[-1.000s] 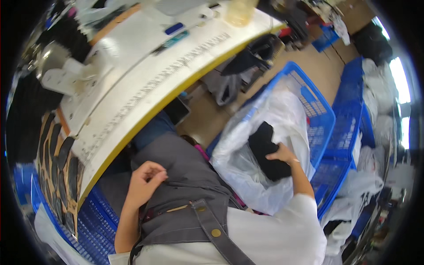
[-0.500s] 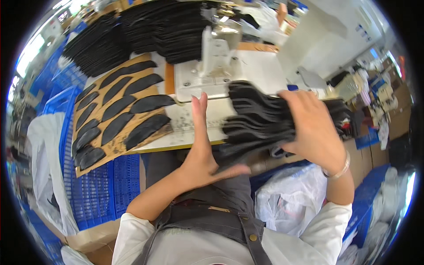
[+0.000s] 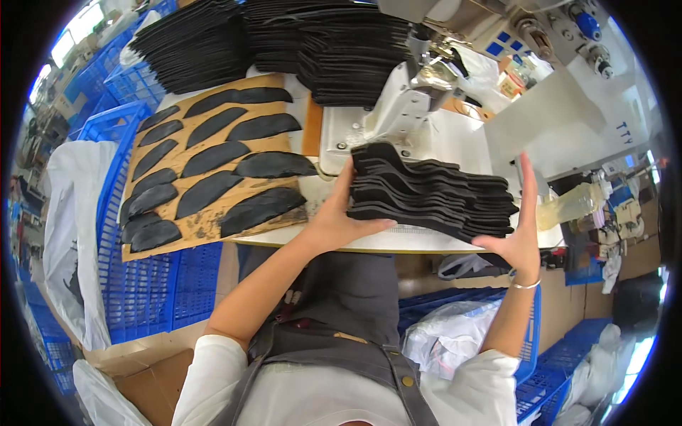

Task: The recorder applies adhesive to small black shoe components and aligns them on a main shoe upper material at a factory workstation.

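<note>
A stack of wavy-edged black fabric pieces [image 3: 430,192] lies on the white sewing table in front of me. Against its left end rests my left hand [image 3: 341,216], fingers stretched up and thumb out along the near edge. At the right end my right hand [image 3: 520,238] is spread wide, its thumb by the stack's near corner and its fingers standing off from the pieces. A white sewing machine [image 3: 398,106] stands just behind the stack. On the left, curved black pieces [image 3: 206,160] lie in rows on a brown cardboard sheet [image 3: 170,216].
Tall piles of black pieces [image 3: 348,57] fill the table's back. A blue crate [image 3: 138,284] stands below the table at left, with a white plastic bag [image 3: 74,234] beside it. Another bag [image 3: 447,337] sits in a blue crate at lower right. A clear bottle [image 3: 568,206] stands right.
The stack, gripped and blurred in my right hand before, now lies flatter on the table. My right hand has let go and spread; my left has come up against the stack's left end.
</note>
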Demonstrator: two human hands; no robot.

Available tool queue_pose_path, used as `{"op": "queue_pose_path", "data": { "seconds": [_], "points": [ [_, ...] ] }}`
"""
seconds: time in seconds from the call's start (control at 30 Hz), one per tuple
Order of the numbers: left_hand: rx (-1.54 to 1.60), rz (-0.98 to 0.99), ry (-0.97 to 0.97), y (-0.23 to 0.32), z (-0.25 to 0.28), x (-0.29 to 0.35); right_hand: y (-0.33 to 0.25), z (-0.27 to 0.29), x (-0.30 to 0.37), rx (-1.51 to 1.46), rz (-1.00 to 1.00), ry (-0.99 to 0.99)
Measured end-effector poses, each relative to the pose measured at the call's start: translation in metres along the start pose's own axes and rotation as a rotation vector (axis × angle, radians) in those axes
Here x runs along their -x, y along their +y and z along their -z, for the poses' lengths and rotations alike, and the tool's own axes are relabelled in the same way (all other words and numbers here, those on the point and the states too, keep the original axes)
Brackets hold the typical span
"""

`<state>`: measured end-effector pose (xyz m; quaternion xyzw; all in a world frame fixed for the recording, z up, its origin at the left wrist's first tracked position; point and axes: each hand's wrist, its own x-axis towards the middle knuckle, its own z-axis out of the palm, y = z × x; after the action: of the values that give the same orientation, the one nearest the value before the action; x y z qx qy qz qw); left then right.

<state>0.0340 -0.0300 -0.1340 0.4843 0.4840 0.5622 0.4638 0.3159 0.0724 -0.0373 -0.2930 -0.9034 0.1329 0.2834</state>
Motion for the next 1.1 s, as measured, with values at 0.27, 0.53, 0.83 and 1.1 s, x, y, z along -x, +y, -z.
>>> {"op": "queue_pose_path", "data": {
  "seconds": [0.27,0.53,0.83,1.1],
  "points": [
    [-0.092,-0.036,-0.095,-0.012,0.0,-0.024,0.1,-0.059,0.059,-0.81,-0.396,0.073],
    [0.157,0.151,-0.011,0.042,-0.014,0.003,0.038,-0.039,0.027,-0.966,-0.457,0.031],
    [0.249,0.299,0.462,0.041,-0.018,0.028,0.039,-0.037,0.0,-0.988,-0.863,0.04],
    [-1.316,-0.421,0.158,0.045,0.095,0.061,0.032,-0.046,-0.009,-1.022,-0.845,-0.049]
  ]
}}
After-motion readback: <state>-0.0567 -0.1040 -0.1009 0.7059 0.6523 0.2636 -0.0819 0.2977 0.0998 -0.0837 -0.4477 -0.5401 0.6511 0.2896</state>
